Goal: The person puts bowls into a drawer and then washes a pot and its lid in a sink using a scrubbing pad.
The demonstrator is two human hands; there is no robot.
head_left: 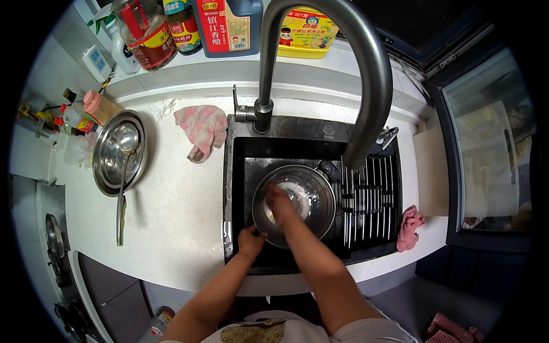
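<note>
A round metal pot (326,201) sits in the black sink (245,177), with wet, shiny streaks inside it. At its lower left edge, my left hand (250,242) is closed on the pot, by what looks like a dark handle. My right hand (279,204) reaches down into the pot near its inner left side. Motion smears the right hand's fingers, so whether they hold anything cannot be made out. Above the sink arches a large dark grey faucet (374,74), its spout end over the sink's right part.
A metal rack (372,197) spans the sink's right side. Left on the white counter (171,217) are a pink cloth (203,130) and stacked steel bowls (103,171) with a ladle (122,197). A red cloth (410,228) lies right. Bottles and a blue jug (231,28) line the ledge.
</note>
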